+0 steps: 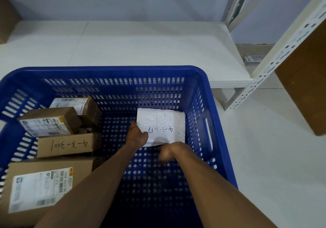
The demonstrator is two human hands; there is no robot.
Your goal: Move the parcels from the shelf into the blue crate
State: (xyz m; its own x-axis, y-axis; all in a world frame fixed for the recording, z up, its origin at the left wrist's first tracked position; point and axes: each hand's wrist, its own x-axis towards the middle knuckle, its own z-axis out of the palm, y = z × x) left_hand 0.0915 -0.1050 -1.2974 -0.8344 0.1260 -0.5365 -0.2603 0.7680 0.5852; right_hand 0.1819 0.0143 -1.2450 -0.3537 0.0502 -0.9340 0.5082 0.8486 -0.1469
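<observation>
A white bubble-wrap parcel with handwritten numbers lies at the far right of the blue crate, low near its floor. My left hand grips the parcel's near left corner. My right hand is curled at its near edge, blurred, with its fingers tucked under. Both forearms reach down into the crate. Several cardboard parcels with labels are stacked along the crate's left side.
The white shelf board lies beyond the crate, with a brown box at its far left. A perforated white shelf upright slants at the right, next to a brown carton. Pale floor lies to the right.
</observation>
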